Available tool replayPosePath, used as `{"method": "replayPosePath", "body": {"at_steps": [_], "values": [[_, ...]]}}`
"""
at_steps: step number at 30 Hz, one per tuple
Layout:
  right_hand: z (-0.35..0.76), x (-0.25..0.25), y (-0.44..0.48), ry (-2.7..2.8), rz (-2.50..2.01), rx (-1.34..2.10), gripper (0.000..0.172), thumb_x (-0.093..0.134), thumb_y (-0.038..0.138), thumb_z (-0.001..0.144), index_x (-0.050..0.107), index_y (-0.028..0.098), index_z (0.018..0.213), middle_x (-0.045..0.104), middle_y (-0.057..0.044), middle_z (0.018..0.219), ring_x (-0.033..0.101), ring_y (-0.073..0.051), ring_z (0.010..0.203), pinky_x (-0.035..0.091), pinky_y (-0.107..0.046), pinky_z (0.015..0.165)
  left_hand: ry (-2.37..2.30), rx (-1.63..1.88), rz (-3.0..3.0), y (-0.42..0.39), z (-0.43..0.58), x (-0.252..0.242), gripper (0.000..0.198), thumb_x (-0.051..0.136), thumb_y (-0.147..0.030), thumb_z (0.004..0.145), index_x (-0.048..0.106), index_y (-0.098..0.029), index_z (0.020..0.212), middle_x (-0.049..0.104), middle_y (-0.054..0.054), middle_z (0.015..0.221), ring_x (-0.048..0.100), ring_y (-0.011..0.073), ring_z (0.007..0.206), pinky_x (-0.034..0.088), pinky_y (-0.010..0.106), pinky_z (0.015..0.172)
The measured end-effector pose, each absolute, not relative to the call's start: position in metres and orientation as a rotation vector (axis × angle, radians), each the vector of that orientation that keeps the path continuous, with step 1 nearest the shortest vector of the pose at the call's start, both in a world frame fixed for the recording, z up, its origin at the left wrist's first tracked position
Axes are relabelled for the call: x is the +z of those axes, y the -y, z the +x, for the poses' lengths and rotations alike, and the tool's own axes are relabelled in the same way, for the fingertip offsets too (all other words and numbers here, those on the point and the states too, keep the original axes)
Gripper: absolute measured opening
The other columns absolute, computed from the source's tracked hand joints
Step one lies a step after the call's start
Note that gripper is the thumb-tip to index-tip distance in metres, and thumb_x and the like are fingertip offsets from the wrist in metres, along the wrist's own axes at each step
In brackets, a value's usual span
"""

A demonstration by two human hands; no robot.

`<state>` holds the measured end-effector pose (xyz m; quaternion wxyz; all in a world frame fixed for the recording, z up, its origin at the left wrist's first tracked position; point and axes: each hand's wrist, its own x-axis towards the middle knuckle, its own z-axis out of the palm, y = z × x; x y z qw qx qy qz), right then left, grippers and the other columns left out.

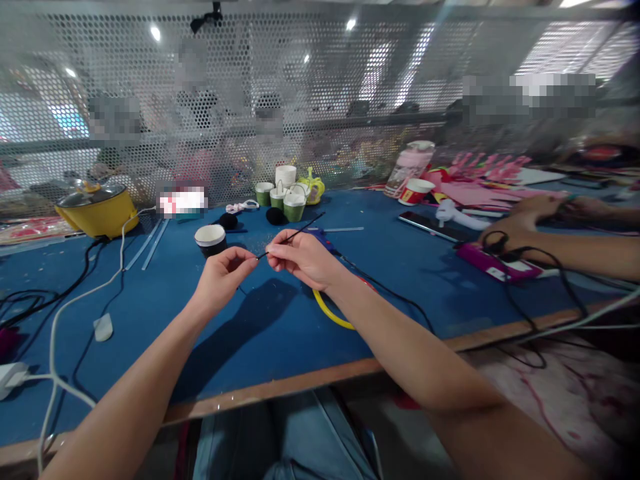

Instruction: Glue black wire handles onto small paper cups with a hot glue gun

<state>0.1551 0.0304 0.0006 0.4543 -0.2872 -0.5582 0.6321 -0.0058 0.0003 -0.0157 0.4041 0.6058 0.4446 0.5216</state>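
A thin black stick (313, 222), perhaps a wire or pipe cleaner, slants up to the right between my hands, above the blue table. The fingertips of my left hand (224, 275) pinch its lower end. My right hand (306, 257) is closed around it close by, with the upper end sticking out past the fingers. Behind my left hand stands a paper cup (210, 239) with a white top and dark sides. Two black fuzzy balls (275, 215) lie farther back. Partly hidden by my right forearm are a blue glue gun (325, 241) and a yellow ring-like piece (330, 313).
Green-and-white cups (294, 205) stand at the back near a perforated metal screen (320, 80). A yellow electric pot (95, 210) and white cables (75, 293) are on the left. At right are a phone (433, 227), a purple power strip (495, 263) and another person's arm (565, 247).
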Motion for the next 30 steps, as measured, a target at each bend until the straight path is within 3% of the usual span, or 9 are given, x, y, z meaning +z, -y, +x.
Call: {"method": "replayPosePath", "body": {"at_steps": [13,17,25,30], "values": [[0.1534,-0.0032,-0.0252,1.696,-0.896,0.882,0.012,0.059,0.024,0.071,0.049,0.017,0.069,0.057,0.002,0.057,0.054,-0.008,0.051,0.044,-0.023,0.051,-1.298,1.371,1.811,0.0050,-0.0056,-0.0134,0.009,0.059,-0.023,0.067,0.059,-0.015,0.066,0.057,0.000,0.059,0.047,0.0086,0.051,0.036,0.020,0.048],[0.1512,-0.0033,-0.0255,1.572,-0.863,0.975,0.014,0.061,0.024,0.070,0.049,0.016,0.068,0.058,0.002,0.056,0.054,-0.008,0.049,0.044,-0.023,0.051,-1.281,1.373,1.756,0.0061,-0.0015,-0.0150,0.010,0.059,-0.023,0.067,0.059,-0.014,0.067,0.056,0.000,0.058,0.047,0.0080,0.051,0.035,0.019,0.047],[0.1534,-0.0018,-0.0306,1.325,-0.720,1.523,0.020,0.067,0.023,0.062,0.049,0.015,0.067,0.059,0.002,0.051,0.054,-0.007,0.046,0.041,-0.019,0.047,-1.205,1.274,1.598,0.0002,-0.0031,-0.0182,0.017,0.062,-0.031,0.067,0.058,-0.014,0.065,0.050,-0.004,0.054,0.039,0.0052,0.047,0.030,0.018,0.044],[0.1580,-0.0003,-0.0314,1.427,-0.749,1.560,0.019,0.067,0.021,0.062,0.049,0.015,0.066,0.058,0.003,0.049,0.053,-0.007,0.045,0.041,-0.019,0.045,-1.207,1.269,1.617,-0.0018,-0.0052,-0.0180,0.015,0.063,-0.029,0.065,0.059,-0.014,0.066,0.051,-0.004,0.053,0.039,0.0053,0.046,0.030,0.017,0.043]]}}
